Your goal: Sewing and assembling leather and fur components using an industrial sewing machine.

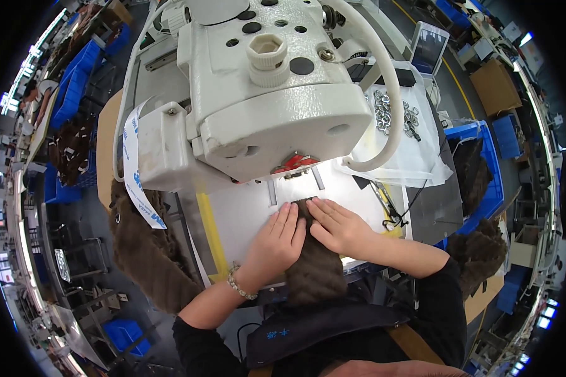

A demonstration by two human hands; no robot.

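My left hand (283,232) lies with long, close-set fingers flat on a strip of brown plush fabric (314,279), at its left side near the top end. My right hand (330,226) rests on the strip's right side, fingers extended flat. The fabric runs down from the white work plate (229,220) toward my body. Just beyond my fingertips is the head of a large white industrial machine (277,119), with a red part (294,161) at its lower front and two pale slots in the plate beneath.
Brown plush pieces hang left (151,257) and right (478,251). At right are metal buckles (383,113) on white sheeting, a pair of scissors (383,207), a blue bin (490,169) and a small screen (427,47). A printed white strip (141,188) hangs at the machine's left.
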